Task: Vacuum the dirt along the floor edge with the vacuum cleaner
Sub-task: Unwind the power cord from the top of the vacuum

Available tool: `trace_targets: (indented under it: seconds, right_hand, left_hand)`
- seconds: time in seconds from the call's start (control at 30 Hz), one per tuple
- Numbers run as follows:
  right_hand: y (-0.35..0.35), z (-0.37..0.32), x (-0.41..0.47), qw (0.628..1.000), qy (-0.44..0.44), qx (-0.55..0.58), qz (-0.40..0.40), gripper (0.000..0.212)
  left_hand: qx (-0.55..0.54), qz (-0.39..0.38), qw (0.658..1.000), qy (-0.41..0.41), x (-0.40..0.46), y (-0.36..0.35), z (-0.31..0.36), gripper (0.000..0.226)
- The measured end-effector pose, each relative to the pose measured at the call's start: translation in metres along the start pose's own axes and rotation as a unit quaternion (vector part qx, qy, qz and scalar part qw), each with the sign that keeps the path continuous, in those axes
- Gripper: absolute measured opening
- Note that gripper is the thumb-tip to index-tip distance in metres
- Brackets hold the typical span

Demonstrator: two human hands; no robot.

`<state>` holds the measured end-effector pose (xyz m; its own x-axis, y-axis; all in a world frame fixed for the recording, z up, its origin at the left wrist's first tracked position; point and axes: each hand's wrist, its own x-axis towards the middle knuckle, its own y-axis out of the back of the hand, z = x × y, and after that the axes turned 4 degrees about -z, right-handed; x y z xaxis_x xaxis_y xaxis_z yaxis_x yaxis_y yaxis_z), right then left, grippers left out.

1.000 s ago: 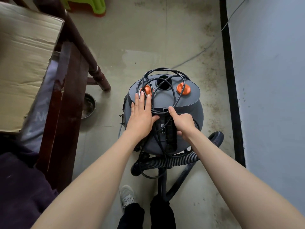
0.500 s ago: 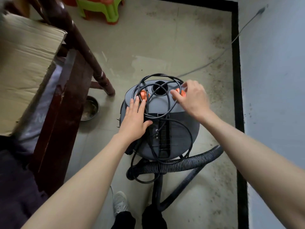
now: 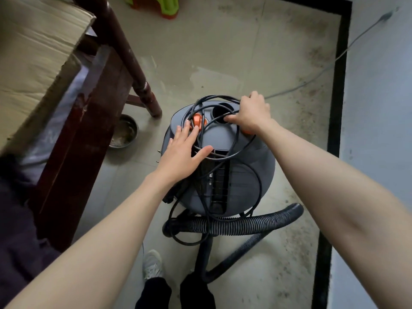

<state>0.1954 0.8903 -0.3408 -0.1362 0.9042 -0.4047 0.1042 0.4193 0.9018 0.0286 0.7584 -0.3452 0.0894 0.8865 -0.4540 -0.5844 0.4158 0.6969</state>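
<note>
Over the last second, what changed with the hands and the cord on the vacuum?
The right hand left the handle area, moved to the far end of the vacuum cleaner and now grips the coiled black cord. The left hand stayed flat on the top.

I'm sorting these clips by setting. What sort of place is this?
Probably a room in a home, at a wall corner: tiled floor with black skirting, a dark wooden furniture leg, a green plastic stool and a metal bowl set on the floor.
</note>
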Motion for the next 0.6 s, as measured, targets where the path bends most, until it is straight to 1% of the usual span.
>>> trace_targets:
  seconds: [0.1,0.2,0.3,0.4,0.47,0.53,0.6]
  right_hand:
    - [-0.001,-0.001,-0.009,0.999,-0.01,-0.006,0.033,0.053]
    - [0.002,0.004,-0.017,0.999,0.015,0.001,0.048,0.04]
    - [0.007,0.01,-0.026,0.998,0.039,-0.007,0.054,0.033]
    - [0.011,0.012,-0.042,0.995,0.039,0.051,0.073,0.028]
    - [0.015,0.014,-0.057,0.992,0.028,0.086,0.09,0.027]
    - [0.02,0.02,-0.072,0.986,0.014,0.134,0.097,0.025]
    - [0.025,0.026,-0.086,0.979,0.003,0.178,0.097,0.024]
  left_hand:
    - [-0.012,0.054,0.998,0.017,-0.001,-0.003,0.006,0.068]
    - [-0.052,0.088,0.995,0.01,-0.004,-0.007,0.01,0.06]
    - [-0.087,0.111,0.99,0.022,-0.007,-0.007,0.014,0.068]
    - [-0.096,0.168,0.98,0.037,-0.01,-0.006,0.022,0.076]
    - [-0.133,0.199,0.97,0.039,-0.014,-0.007,0.03,0.081]
    - [-0.168,0.212,0.961,0.057,-0.019,-0.007,0.036,0.086]
    - [-0.185,0.203,0.956,0.105,-0.024,-0.005,0.038,0.085]
